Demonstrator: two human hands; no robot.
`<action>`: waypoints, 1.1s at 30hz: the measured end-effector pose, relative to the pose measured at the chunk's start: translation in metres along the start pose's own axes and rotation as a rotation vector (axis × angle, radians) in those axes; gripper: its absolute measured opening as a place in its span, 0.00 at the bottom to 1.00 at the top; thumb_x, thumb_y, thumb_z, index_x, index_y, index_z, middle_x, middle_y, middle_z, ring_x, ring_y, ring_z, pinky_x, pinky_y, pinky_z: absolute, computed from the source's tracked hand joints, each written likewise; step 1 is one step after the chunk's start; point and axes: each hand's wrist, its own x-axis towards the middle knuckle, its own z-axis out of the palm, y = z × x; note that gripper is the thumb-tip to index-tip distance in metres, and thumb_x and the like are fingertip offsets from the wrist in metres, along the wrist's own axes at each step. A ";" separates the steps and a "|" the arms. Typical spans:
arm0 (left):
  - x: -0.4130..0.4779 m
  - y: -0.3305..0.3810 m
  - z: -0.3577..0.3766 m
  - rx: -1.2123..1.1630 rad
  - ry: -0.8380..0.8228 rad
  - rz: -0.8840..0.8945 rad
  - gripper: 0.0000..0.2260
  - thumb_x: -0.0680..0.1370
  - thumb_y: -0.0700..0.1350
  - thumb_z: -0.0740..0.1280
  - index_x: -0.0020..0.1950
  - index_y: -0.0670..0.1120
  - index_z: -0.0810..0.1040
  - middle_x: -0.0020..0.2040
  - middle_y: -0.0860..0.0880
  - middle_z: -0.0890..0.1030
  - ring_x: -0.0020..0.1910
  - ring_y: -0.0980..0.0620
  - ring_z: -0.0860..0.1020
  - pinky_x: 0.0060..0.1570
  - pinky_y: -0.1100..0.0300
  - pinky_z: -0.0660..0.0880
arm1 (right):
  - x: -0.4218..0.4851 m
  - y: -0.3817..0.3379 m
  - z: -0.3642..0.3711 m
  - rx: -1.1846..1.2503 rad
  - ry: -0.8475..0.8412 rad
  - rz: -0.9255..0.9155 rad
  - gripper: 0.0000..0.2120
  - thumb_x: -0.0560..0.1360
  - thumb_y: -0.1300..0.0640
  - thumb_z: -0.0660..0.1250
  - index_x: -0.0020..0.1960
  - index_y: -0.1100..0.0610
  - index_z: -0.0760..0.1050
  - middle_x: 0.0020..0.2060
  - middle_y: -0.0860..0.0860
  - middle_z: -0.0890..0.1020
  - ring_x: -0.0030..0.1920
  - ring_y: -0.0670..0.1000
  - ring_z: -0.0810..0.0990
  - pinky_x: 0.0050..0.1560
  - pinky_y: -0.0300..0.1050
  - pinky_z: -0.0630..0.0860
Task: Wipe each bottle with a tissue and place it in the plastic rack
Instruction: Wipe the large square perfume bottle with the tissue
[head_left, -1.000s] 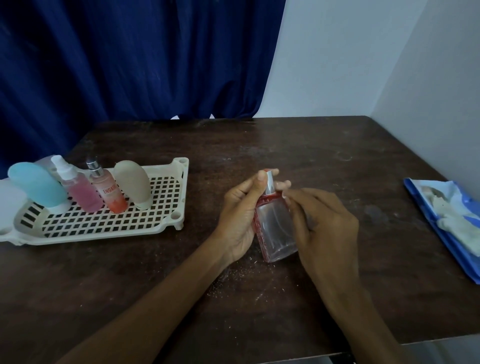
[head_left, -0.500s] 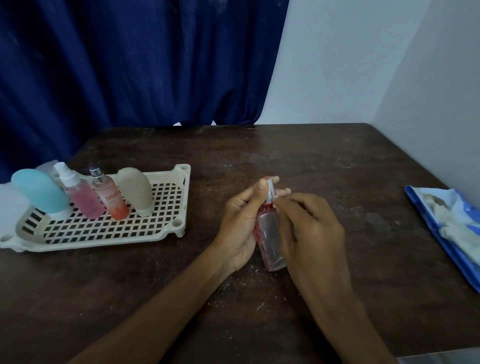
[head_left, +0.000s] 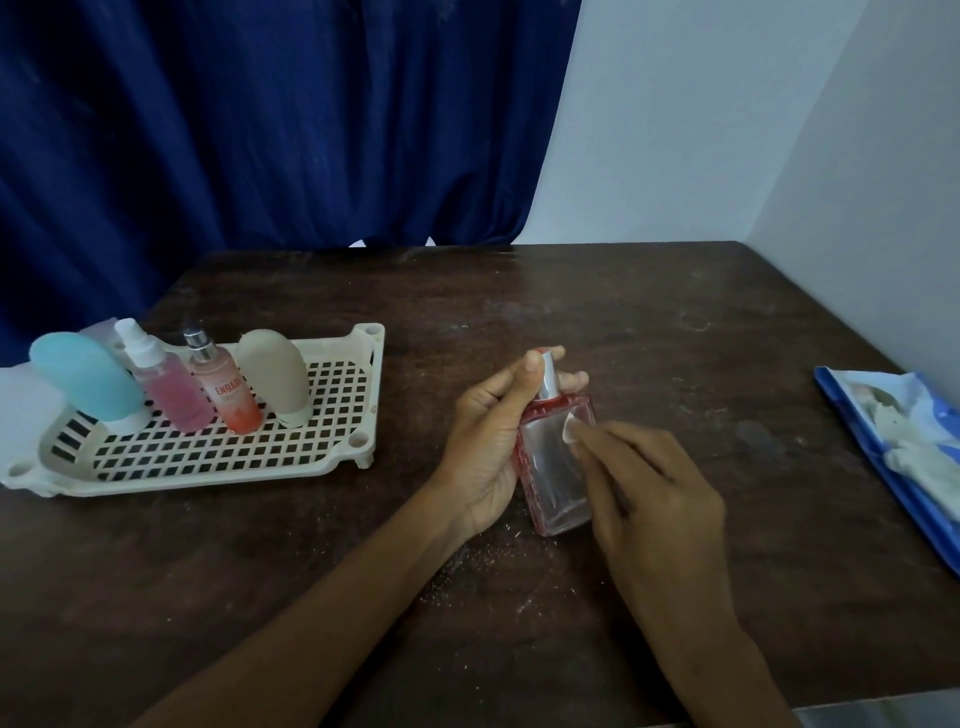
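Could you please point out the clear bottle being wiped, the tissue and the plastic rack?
clear bottle (head_left: 553, 467), head view, on its glass front.
tissue (head_left: 570, 430), head view, on its visible white corner.
plastic rack (head_left: 218, 474), head view, on its front rim.

A dark brown wooden table fills the lower view, its top scuffed and flecked with pale specks. Behind it on the left, a deep blue curtain hangs in folds. A plain white back wall meets a side wall in the right corner. The light is dim.
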 end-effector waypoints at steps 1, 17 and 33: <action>-0.001 0.000 0.000 -0.003 -0.001 0.001 0.20 0.75 0.52 0.67 0.62 0.41 0.80 0.53 0.39 0.85 0.50 0.47 0.84 0.53 0.54 0.82 | 0.003 -0.003 0.002 -0.005 -0.005 0.007 0.13 0.77 0.58 0.65 0.55 0.61 0.84 0.50 0.53 0.83 0.48 0.49 0.80 0.55 0.27 0.70; -0.001 0.001 -0.001 0.012 0.007 -0.004 0.20 0.75 0.53 0.67 0.63 0.42 0.80 0.54 0.40 0.85 0.50 0.49 0.84 0.52 0.55 0.82 | -0.011 -0.007 -0.002 -0.007 -0.050 -0.056 0.14 0.78 0.57 0.63 0.54 0.61 0.85 0.49 0.53 0.83 0.47 0.50 0.81 0.47 0.35 0.76; -0.001 0.001 -0.001 0.041 0.029 -0.008 0.17 0.77 0.52 0.66 0.59 0.44 0.82 0.56 0.40 0.84 0.56 0.47 0.83 0.55 0.54 0.80 | -0.031 0.002 -0.017 -0.033 -0.083 0.060 0.10 0.74 0.65 0.72 0.54 0.58 0.85 0.48 0.51 0.84 0.47 0.43 0.79 0.57 0.24 0.70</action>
